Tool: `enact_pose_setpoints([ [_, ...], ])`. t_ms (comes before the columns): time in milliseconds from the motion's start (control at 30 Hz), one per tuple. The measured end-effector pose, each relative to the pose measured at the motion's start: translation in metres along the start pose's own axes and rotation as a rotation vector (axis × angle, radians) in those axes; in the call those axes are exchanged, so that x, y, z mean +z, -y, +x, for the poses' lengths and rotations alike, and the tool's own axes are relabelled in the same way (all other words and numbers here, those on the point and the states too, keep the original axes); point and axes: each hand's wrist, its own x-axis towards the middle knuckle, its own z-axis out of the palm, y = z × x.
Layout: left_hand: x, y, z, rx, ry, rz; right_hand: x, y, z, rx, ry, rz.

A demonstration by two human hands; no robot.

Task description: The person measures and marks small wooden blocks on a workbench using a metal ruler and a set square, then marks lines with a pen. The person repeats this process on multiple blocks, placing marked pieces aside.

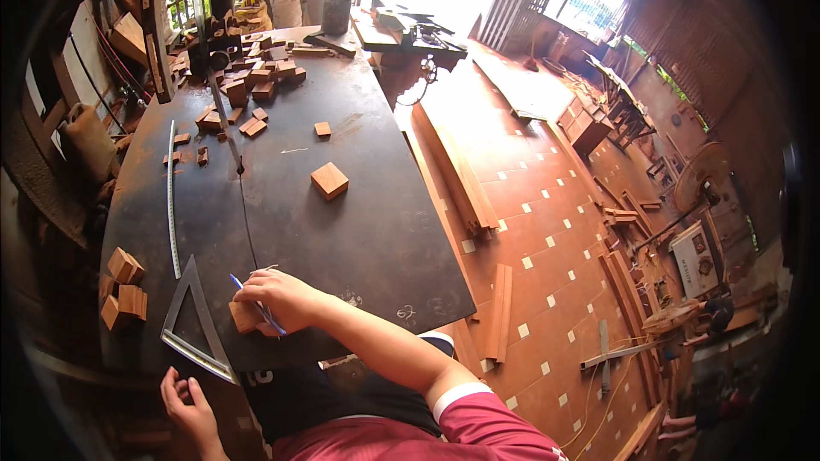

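My right hand (286,300) is closed around a slim blue pen (272,319) and lies over a small wooden block (245,317) near the front edge of the dark saw table (359,256). Whether the fingers also grip the block is hard to see. My left hand (190,410) is off the table's front edge, loosely curled with the fingers apart and nothing in it. Just beyond it lies a metal triangle square (198,312). A long ruler (172,201) stretches away from the square. One larger wooden block (330,180) sits alone in mid-table.
A band saw blade (224,115) runs down to the table, with a slot leading toward me. Many cut blocks (260,77) are heaped at the far end. Several more blocks (126,290) stand at the left edge. Long planks (457,175) lie on the tiled floor at right.
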Motion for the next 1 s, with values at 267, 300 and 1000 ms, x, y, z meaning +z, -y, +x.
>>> enact_pose_setpoints([
  [267, 0.043, -0.016, 0.122, 0.175, 0.036, 0.065, -0.013, 0.001, 0.005, -0.051, -0.035, -0.04],
  [300, 0.047, -0.014, 0.142, 0.177, 0.039, 0.105, -0.014, 0.006, 0.007, -0.013, 0.013, -0.083],
  [1000, 0.124, -0.01, 0.229, -0.16, 0.305, 0.392, -0.002, 0.006, 0.008, -0.047, -0.017, -0.087],
])
